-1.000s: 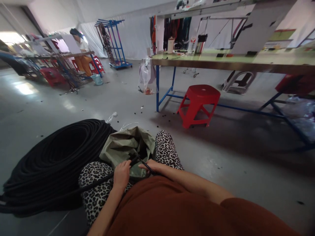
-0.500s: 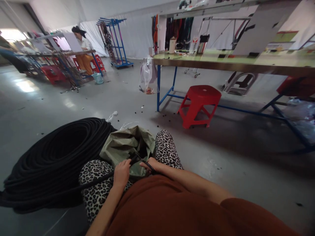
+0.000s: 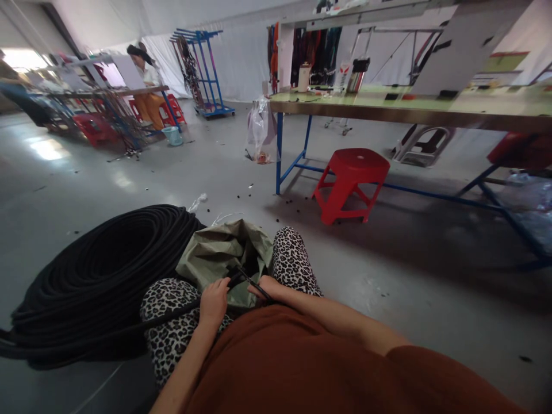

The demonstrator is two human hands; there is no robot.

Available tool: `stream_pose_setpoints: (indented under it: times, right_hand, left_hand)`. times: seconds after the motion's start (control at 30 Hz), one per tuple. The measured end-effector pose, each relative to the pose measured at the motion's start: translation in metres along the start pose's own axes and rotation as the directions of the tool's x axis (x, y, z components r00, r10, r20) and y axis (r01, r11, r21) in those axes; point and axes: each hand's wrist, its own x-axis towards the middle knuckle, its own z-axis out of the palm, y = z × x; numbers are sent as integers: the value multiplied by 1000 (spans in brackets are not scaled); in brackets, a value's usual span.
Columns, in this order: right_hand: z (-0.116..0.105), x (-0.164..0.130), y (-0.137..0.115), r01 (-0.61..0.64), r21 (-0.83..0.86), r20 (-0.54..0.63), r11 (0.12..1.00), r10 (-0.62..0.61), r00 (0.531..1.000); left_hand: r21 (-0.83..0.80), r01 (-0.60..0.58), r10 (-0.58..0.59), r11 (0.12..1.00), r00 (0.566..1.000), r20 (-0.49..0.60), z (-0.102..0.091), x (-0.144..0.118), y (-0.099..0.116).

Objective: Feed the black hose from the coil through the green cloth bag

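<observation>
My left hand (image 3: pixel 214 300) is closed around a thick black cord (image 3: pixel 172 315), which runs over my left knee from the left. Its end points over the mouth of an olive-green bag (image 3: pixel 202 250) between my knees. In my right hand (image 3: pixel 267 287) is what looks like a pair of scissors (image 3: pixel 257 286) with black handles, their blades at the cord's end, above the bag. Whether the blades are apart is too dark to tell. A large coil of black cord (image 3: pixel 56 287) lies on the floor to my left.
Ahead on the right are a red stool (image 3: pixel 351 181) and a long worktable (image 3: pixel 409 113) with blue legs. A clear plastic bag (image 3: pixel 260 129) hangs at its corner. Farther off stand a blue rack (image 3: pixel 209 77), a light blue bucket (image 3: pixel 173 135) and a seated person (image 3: pixel 149 77).
My hands stay nearly in place on the cord and scissors. The view shifts very slightly. The distant seated person's head has moved a little.
</observation>
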Motion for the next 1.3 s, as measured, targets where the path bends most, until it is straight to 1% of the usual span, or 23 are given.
stream_pose_setpoints:
  times: [0.1,0.2,0.5,0.67,0.87,1.07,1.17,1.3]
  right_hand:
    - [-2,-2,-2,4,2,17,1000,-4,1000]
    - [-2,-4,-2,31,15,0,999,-31,1000]
    - [9,7,5,14,50,-33,999,-12,999]
    - [8,7,4,59,12,-20,998,-59,998]
    - [5,6,1,93,-10,-17,996,-94,995]
    - [3,6,-1,49,-43,25,998,-48,999]
    - [2,5,-2,63,-29,24,998,-62,998]
    - [1,4,-3,32,8,30,999,-33,999]
  left_hand:
    - [3,1,-1,1000,1000,-4,-2,0,1]
    - [7,1,-2,1000,1000,9,-3,1,2]
    - [-15,37,-37,999,999,28,0,1,2]
    - [-20,58,-57,998,998,41,1,2,2]
    - [29,57,-59,998,996,71,0,3,1]
    - [35,50,-53,998,994,96,0,5,0]
    - [40,32,-36,999,993,111,1,5,-1]
    - [49,23,-29,999,992,127,2,6,-3]
